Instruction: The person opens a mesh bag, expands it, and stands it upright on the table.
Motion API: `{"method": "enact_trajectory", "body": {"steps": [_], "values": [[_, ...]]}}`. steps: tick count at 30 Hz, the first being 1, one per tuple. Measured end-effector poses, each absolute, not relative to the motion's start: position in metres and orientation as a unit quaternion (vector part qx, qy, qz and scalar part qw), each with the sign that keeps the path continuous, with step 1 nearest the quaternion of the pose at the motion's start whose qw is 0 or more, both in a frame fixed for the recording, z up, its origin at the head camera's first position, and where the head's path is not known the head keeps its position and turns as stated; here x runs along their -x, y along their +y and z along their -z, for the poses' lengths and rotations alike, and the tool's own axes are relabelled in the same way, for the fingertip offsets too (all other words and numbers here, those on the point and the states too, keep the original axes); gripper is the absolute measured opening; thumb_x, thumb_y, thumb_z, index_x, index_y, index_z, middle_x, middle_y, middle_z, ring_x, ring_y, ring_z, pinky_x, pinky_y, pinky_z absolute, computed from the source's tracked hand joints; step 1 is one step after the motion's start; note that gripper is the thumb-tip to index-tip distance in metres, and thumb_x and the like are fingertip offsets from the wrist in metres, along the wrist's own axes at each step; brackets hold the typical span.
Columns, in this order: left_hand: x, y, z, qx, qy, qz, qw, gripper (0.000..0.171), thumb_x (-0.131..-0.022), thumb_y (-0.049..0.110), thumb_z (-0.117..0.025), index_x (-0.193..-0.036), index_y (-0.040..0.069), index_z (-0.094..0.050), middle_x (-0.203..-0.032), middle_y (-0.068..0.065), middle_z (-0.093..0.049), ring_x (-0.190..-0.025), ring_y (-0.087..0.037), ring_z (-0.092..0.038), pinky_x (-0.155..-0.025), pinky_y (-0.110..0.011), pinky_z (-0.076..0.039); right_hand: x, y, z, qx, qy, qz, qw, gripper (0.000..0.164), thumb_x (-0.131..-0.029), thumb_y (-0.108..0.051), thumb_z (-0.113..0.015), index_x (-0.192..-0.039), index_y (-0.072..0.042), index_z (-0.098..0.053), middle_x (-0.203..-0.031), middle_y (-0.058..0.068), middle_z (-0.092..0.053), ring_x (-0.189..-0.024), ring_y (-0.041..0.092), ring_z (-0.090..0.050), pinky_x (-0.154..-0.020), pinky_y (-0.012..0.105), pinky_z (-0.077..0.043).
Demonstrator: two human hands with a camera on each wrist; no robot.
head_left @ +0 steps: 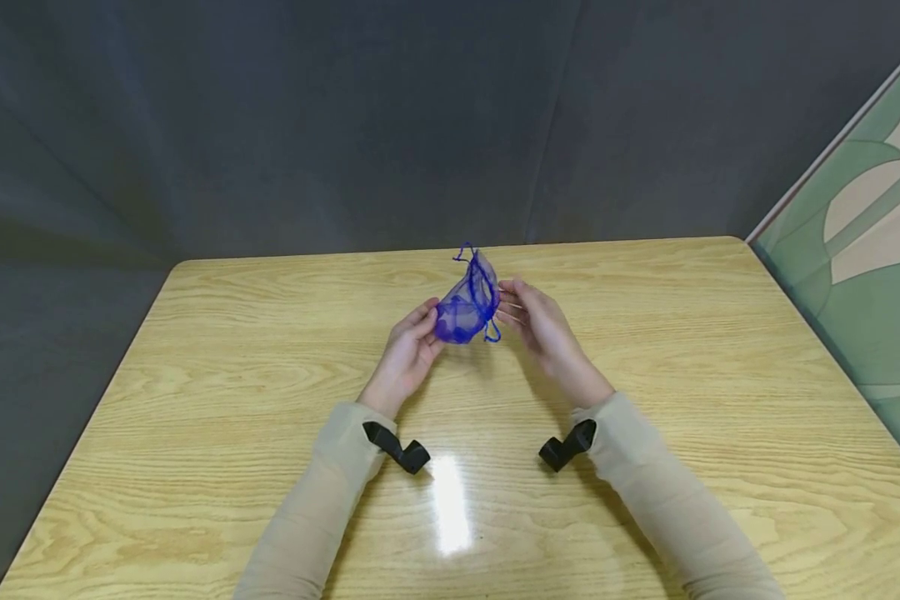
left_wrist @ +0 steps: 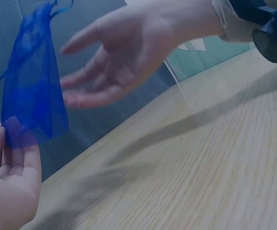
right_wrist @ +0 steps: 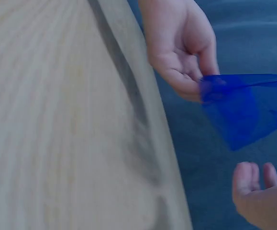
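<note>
A sheer blue drawstring pouch (head_left: 461, 312) is held above the wooden table, its cords looping out at the upper end and at the side. My left hand (head_left: 411, 346) pinches the pouch by its lower corner between thumb and fingers. In the left wrist view, something darker blue shows through the mesh of the pouch (left_wrist: 30, 91). My right hand (head_left: 540, 325) is beside the pouch with fingers loosely extended. The right wrist view shows a gap between the pouch (right_wrist: 238, 110) and the fingers of my right hand (right_wrist: 260, 201).
The light wooden table (head_left: 270, 333) spreads under both arms, with a glare spot near its front. A dark grey curtain (head_left: 345, 125) hangs behind the table. On the right stands a green and beige patterned panel (head_left: 870, 233). Black camera mounts (head_left: 412, 457) sit on both wrists.
</note>
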State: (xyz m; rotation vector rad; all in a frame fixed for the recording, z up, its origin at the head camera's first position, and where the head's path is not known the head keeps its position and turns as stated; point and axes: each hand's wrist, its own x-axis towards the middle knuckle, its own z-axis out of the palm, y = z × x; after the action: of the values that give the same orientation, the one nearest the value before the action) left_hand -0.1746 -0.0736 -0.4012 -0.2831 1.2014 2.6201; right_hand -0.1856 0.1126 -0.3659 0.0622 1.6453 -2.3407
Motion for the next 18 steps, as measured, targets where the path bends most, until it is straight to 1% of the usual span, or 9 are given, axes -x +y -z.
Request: {"method": "enact_trajectory", "body": {"steps": [1, 3, 7, 10, 14, 18], "values": [[0.175, -0.074, 0.402, 0.100, 0.414, -0.897, 0.119, 0.024, -0.101, 0.003, -0.038, -0.124, 0.005, -0.046, -0.091, 0.004, -0.058, -0.078, -0.004, -0.058, -0.071, -0.015, -0.050, 0.186, 0.113, 0.364, -0.010, 0.575, 0.809, 0.125, 0.026, -0.104, -0.022, -0.036, -0.113, -0.003, -0.051, -0.084, -0.011, -0.062, -0.081, 0.000, -0.060, -0.079, 0.012, -0.052], [0.176, -0.074, 0.403, 0.104, 0.418, -0.895, 0.113, 0.026, -0.100, 0.003, -0.039, -0.125, 0.004, -0.045, -0.091, 0.004, -0.058, -0.077, -0.004, -0.057, -0.069, -0.015, -0.049, 0.186, 0.115, 0.361, 0.008, 0.593, 0.798, 0.104, 0.028, -0.104, -0.020, -0.037, -0.120, 0.001, -0.047, -0.088, -0.011, -0.062, -0.084, 0.001, -0.060, -0.081, 0.013, -0.051], [0.178, -0.074, 0.406, 0.111, 0.422, -0.893, 0.109, 0.024, -0.100, 0.002, -0.040, -0.123, 0.005, -0.047, -0.088, 0.006, -0.057, -0.074, -0.003, -0.056, -0.066, -0.014, -0.047, 0.187, 0.117, 0.357, 0.039, 0.628, 0.772, 0.090, 0.026, -0.100, -0.014, -0.043, -0.121, 0.002, -0.048, -0.092, -0.011, -0.060, -0.086, 0.002, -0.059, -0.081, 0.016, -0.051], [0.178, -0.073, 0.408, 0.113, 0.420, -0.894, 0.111, 0.029, -0.100, 0.000, -0.040, -0.128, 0.003, -0.044, -0.085, 0.007, -0.057, -0.073, -0.002, -0.056, -0.066, -0.014, -0.047, 0.187, 0.118, 0.356, 0.049, 0.654, 0.750, 0.083, 0.029, -0.098, -0.011, -0.047, -0.122, 0.005, -0.049, -0.092, -0.009, -0.059, -0.083, 0.003, -0.058, -0.079, 0.017, -0.051], [0.179, -0.072, 0.410, 0.111, 0.419, -0.894, 0.115, 0.037, -0.099, -0.002, -0.038, -0.137, -0.001, -0.037, -0.084, 0.008, -0.055, -0.073, -0.002, -0.056, -0.067, -0.014, -0.047, 0.186, 0.119, 0.351, 0.051, 0.686, 0.722, 0.073, 0.037, -0.099, -0.014, -0.048, -0.126, 0.010, -0.047, -0.089, -0.010, -0.059, -0.078, 0.003, -0.057, -0.074, 0.017, -0.052], [0.179, -0.072, 0.411, 0.111, 0.423, -0.892, 0.116, 0.038, -0.099, -0.003, -0.038, -0.137, 0.000, -0.038, -0.084, 0.009, -0.053, -0.074, -0.001, -0.055, -0.068, -0.014, -0.048, 0.185, 0.119, 0.345, 0.049, 0.718, 0.689, 0.080, 0.038, -0.098, -0.013, -0.050, -0.127, 0.010, -0.047, -0.081, -0.013, -0.060, -0.071, 0.001, -0.055, -0.070, 0.016, -0.052]]}}
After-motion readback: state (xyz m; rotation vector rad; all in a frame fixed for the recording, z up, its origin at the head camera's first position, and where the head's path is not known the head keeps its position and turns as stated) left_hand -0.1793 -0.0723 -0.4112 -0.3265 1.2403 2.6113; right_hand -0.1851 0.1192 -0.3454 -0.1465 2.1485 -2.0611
